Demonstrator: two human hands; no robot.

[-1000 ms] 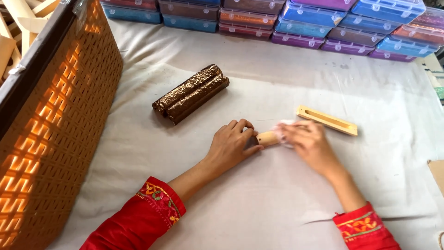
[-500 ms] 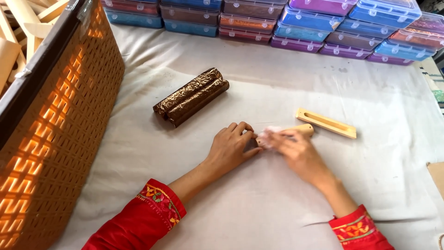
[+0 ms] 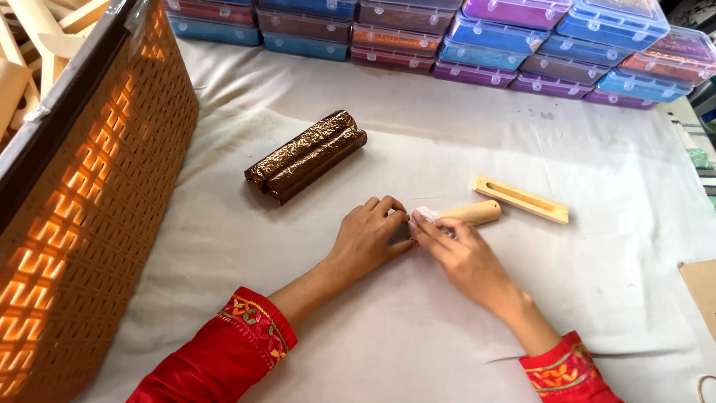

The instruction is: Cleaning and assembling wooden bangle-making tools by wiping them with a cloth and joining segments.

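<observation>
Head view: left hand (image 3: 369, 240) and right hand (image 3: 459, 254) pinch, fingers closed, a white wrap at the wooden cylinder (image 3: 471, 213) end, mid-table; likely wrapping, needing steady rolling.

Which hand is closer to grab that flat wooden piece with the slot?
Probably the right hand. It lies on the same side as the slotted wooden piece, while the left hand sits farther away, beyond the wooden cylinder.

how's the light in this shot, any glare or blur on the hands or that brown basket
Head view: even, soft daylight, faint shadows under the left hand and right hand; both sharp, as is the pale wooden cylinder they hold. Orange light glows through the brown woven basket; small glints on the shiny brown foil rolls; slight wide-angle bending at the edges.
</observation>
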